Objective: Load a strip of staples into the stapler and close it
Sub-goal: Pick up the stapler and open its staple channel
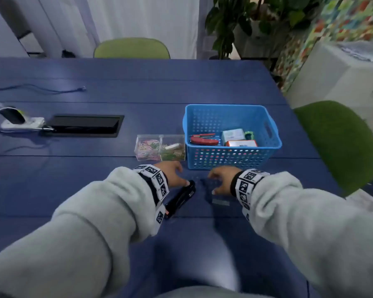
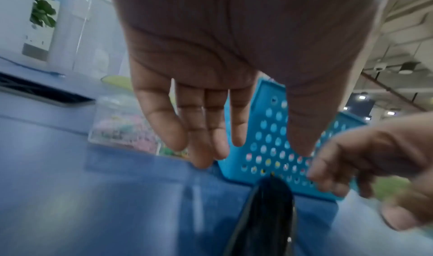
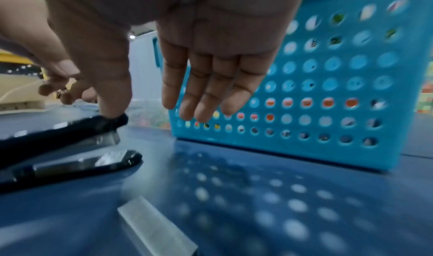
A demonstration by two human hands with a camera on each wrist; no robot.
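On the blue surface [image 1: 95, 186] the left hand [image 1: 170, 175] hovers palm down with its fingers [image 2: 164, 123] straight and loosely spread, holding nothing. Just below it and toward its thumb side lies the black stapler [image 1: 181, 197], angled so its front end points at the blue basket [image 1: 232, 157]; in the head view the left thumb tip sits at that front end, though whether it touches cannot be told. In the right wrist view the stapler [image 3: 58, 149] stands open at the front, its top arm raised above the base. Beyond the left fingers sits a clear box [image 1: 160, 147] of coloured paper clips, just beside the basket's left wall. To the right, the right hand [image 1: 221, 179] also hangs palm down, its fingers [image 3: 211, 86] straight and close together, thumb apart, gripping nothing. The strip of staples [image 1: 220, 202] lies flat on the surface just under the heel of the right hand, near its wrist, apart from the stapler and between the two forearms. The basket stands just past both hands' fingertips, holding a red stapler [image 1: 202, 139] and small boxes [image 1: 238, 138].
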